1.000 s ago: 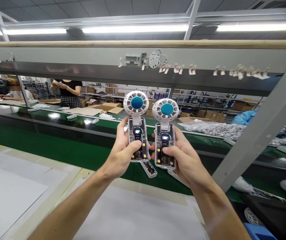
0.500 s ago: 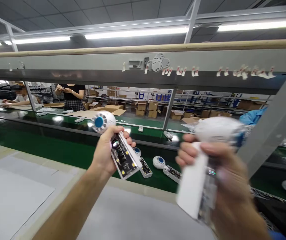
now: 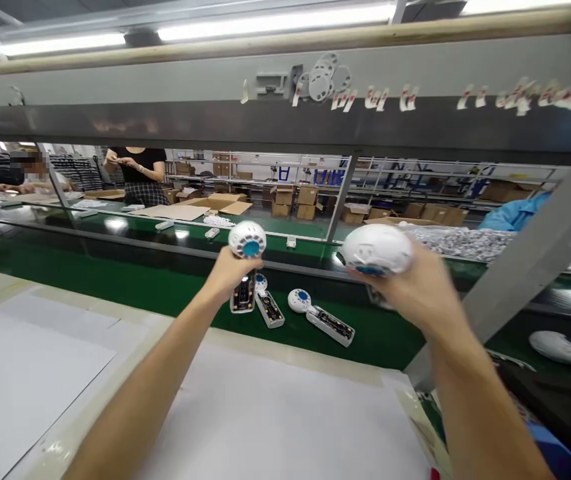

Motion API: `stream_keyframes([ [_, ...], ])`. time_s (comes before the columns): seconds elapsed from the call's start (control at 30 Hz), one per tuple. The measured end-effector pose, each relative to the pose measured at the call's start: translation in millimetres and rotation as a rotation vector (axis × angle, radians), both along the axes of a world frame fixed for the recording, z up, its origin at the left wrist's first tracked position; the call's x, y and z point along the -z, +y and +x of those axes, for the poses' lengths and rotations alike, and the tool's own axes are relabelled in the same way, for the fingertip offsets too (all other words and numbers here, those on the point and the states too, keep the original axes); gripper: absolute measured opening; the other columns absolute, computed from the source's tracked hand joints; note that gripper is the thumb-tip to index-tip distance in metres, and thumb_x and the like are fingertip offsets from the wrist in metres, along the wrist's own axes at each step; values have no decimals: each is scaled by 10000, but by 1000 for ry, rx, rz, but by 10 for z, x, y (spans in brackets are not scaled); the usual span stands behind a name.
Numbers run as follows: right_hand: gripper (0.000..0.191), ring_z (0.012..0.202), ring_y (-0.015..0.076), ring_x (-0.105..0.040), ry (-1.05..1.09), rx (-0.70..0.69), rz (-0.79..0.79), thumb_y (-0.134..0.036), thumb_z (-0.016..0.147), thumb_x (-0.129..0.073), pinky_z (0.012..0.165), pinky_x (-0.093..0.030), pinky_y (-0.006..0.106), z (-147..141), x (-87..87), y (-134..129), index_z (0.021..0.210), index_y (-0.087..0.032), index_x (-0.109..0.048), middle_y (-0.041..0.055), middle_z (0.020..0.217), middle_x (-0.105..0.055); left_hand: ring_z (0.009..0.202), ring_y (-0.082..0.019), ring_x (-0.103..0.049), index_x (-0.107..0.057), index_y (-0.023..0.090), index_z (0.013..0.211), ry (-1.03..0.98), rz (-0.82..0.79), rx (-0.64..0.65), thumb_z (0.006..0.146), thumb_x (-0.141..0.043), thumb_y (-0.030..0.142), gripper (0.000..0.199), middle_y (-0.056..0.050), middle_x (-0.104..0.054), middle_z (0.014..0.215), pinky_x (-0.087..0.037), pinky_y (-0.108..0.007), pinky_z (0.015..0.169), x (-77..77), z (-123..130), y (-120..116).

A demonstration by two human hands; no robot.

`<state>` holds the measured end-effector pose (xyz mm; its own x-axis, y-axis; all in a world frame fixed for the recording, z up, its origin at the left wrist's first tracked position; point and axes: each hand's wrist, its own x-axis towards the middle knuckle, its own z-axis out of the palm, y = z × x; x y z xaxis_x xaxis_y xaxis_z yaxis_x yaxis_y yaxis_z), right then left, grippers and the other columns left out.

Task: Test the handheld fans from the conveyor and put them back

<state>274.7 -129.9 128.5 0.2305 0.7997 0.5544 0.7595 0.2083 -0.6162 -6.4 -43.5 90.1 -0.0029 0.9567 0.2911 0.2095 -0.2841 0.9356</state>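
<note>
My left hand (image 3: 226,275) holds a small handheld fan (image 3: 246,267) upright over the green conveyor belt (image 3: 130,287); its white round head with a blue centre points up and its clear body shows lit electronics. My right hand (image 3: 418,293) grips a second fan (image 3: 376,251) with the white back of its head turned up, above the belt further right. Two more fans lie flat on the belt between my hands: one (image 3: 266,303) just beside the left-hand fan and one (image 3: 322,319) a little to its right.
A white work surface (image 3: 275,413) lies in front of me. A grey diagonal frame post (image 3: 525,267) rises at the right, and a grey shelf beam (image 3: 285,100) crosses overhead. People work across the line at the far left (image 3: 138,175). Cardboard boxes and a pile of white parts (image 3: 460,241) sit beyond.
Both hands have moved forward and down from in front of my face toward the belt. The right-hand fan has turned over, its white back now up.
</note>
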Motion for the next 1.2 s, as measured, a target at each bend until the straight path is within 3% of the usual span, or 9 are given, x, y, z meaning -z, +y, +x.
stream_keyframes([
  [0.13,342,989,333,-722,-181,177,-516,-421,751,-776,753,-534,348,129,395,631,969,-158,-760,124,1001,-769,856,-199,-680,-702,103,943,206,-168,-94,771,-800,217,229,-63,-719,918,-570,-347,790,513,5,423],
  [0.23,410,1018,356,-721,-225,207,-611,-345,732,-794,744,-519,348,268,776,841,1089,-153,-734,146,1075,-760,977,-196,-669,-652,136,1142,351,-218,-206,939,-672,368,309,-75,-685,1099,-574,-402,882,833,-37,552],
  [0.4,354,1025,380,-718,-308,256,-721,-265,838,-675,749,-515,359,167,1139,923,1139,-83,-713,226,1106,-731,1230,-277,-572,-614,149,1244,604,-252,-436,951,-638,413,395,-118,-607,1300,-475,-525,1058,1121,-194,607],
  [0.53,430,1225,442,-606,-409,263,-681,-200,918,-550,922,-491,441,-103,1152,859,1290,6,-617,306,1301,-618,1344,-316,-479,-554,143,1338,722,-226,-538,981,-573,420,452,-150,-525,1416,-407,-553,1113,1111,-288,576],
  [0.63,494,1401,368,-463,-495,109,-586,-232,984,-454,1082,-398,409,-347,1094,783,1445,-61,-506,247,1489,-499,1406,-310,-429,-524,158,1392,779,-181,-482,1008,-516,423,466,-147,-486,1481,-361,-545,1159,1037,-232,547],
  [0.73,401,1223,335,-615,-521,-87,-675,-315,909,-601,982,-461,375,-576,1102,717,1257,-125,-662,195,1295,-661,1277,-284,-560,-631,144,1249,813,-273,-324,986,-548,506,455,-139,-617,1324,-432,-527,1105,995,-87,546],
  [0.87,270,1017,368,-693,-445,-121,-796,-238,715,-745,832,-497,401,-739,1196,688,948,-108,-706,195,1025,-730,1183,-267,-619,-621,147,1267,771,-458,-225,942,-652,464,455,-121,-641,1275,-490,-527,1053,1013,28,562],
  [1.03,278,768,294,-698,-157,-127,-774,-161,544,-783,631,-499,333,-686,1091,713,757,-166,-605,88,768,-684,1122,-241,-640,-608,151,1271,492,-541,-169,952,-657,373,392,-111,-631,1273,-558,-464,965,978,-39,540],
  [1.2,311,647,173,-658,288,-279,-560,-408,826,-633,581,-549,295,-600,671,580,1019,-194,-519,35,828,-665,834,-149,-658,-611,133,1183,-19,-457,83,970,-631,349,304,-62,-664,1033,-592,-310,722,675,69,438],
])
